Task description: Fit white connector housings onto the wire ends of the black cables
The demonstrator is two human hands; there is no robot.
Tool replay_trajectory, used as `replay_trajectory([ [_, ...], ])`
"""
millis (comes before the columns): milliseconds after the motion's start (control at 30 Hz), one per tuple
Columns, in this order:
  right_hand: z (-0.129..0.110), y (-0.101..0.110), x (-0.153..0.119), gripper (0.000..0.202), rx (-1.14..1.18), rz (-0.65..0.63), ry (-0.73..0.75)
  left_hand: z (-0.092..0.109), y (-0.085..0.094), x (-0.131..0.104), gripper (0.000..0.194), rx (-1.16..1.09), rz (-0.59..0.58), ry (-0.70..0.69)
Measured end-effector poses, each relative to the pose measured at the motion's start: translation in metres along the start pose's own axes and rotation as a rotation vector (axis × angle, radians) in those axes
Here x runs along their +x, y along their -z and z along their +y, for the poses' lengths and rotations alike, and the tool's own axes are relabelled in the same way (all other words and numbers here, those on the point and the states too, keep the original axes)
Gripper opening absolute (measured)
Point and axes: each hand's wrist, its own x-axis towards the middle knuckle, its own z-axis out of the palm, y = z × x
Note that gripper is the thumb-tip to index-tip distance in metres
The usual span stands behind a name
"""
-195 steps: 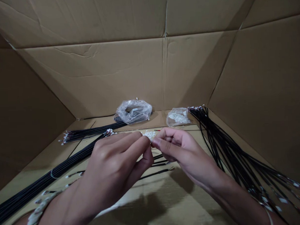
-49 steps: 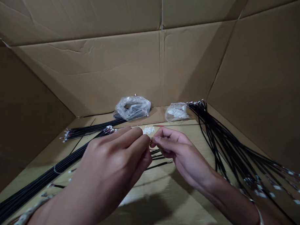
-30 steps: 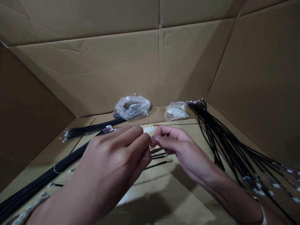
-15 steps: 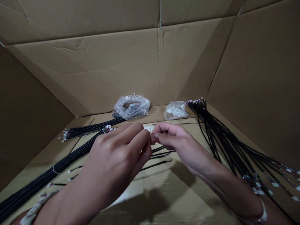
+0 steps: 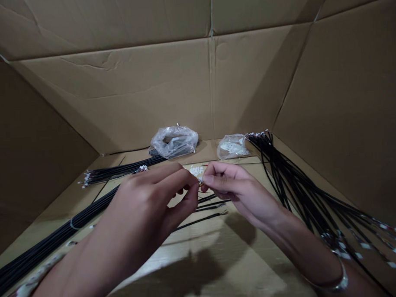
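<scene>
Above the middle of the table, my left hand [image 5: 154, 197] and my right hand [image 5: 238, 184] meet fingertip to fingertip, both closed in a pinch. Between them shows a tiny white connector [image 5: 201, 179] with a bit of yellowish wire; the fingers cover most of it. My right thumb and forefinger grip the connector, and my left fingertips pinch the wire end beside it. Just behind lies a small heap of white connectors [image 5: 196, 170]. Below the hands are several black cables [image 5: 200, 220] with stripped ends.
A tied bundle of black cables [image 5: 90, 213] lies at the left, with another bundle [image 5: 127, 169] behind it. Toward the back stand a clear plastic bag [image 5: 175, 143] and a smaller bag of white connectors [image 5: 233, 147]. Many connector-ended cables [image 5: 293, 184] spread along the right. Cardboard walls [image 5: 150, 89] enclose the table.
My left hand has shifted slightly left and lower, its thumb now apart from the palm with a gap showing. The small piece between the fingertips shows more. My right hand stays nearly in place.
</scene>
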Motion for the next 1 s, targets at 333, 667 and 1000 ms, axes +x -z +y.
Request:
replay_trajectory([
  [333, 0.009, 0.017, 0.008, 0.026, -0.247, -0.051, 0.127, -0.011, -0.016, -0.007, 0.017, -0.311, -0.079, 0.248],
  [667, -0.001, 0.029, 0.010, 0.016, -0.794, 0.074, 0.403, -0.024, -0.041, -0.026, 0.025, -0.452, -0.046, 0.268],
  [1000, -0.007, 0.011, 0.006, 0.030, -0.823, 0.077, 0.192, -0.018, -0.053, -0.033, 0.017, -0.156, 0.156, 0.153],
])
